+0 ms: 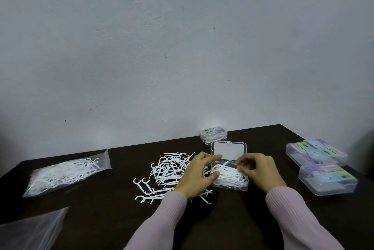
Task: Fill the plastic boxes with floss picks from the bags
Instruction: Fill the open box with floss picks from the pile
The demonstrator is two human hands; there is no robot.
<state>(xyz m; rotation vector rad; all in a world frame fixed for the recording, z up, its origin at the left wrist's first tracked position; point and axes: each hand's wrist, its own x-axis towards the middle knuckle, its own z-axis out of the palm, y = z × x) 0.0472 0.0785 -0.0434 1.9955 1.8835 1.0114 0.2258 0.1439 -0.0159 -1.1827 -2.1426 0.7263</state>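
Note:
A clear plastic box [230, 186] stands open on the dark table, its lid [228, 149] tilted up at the back, with white floss picks [229, 175] lying in it. My left hand [199, 174] grips the box's left side, thumb at the front left edge and index finger along the hinge. My right hand [257, 168] is at the right side, its curled fingertips pinching picks over the box. A loose pile of floss picks [169, 168] lies just left of the box, partly under my left hand. A bag of floss picks [64, 172] rests at the far left.
An empty clear bag [30, 229] lies at the bottom left corner. A closed box with picks inside [213, 135] sits behind the open one near the wall. Three closed labelled boxes [327, 178] are grouped at the table's right edge.

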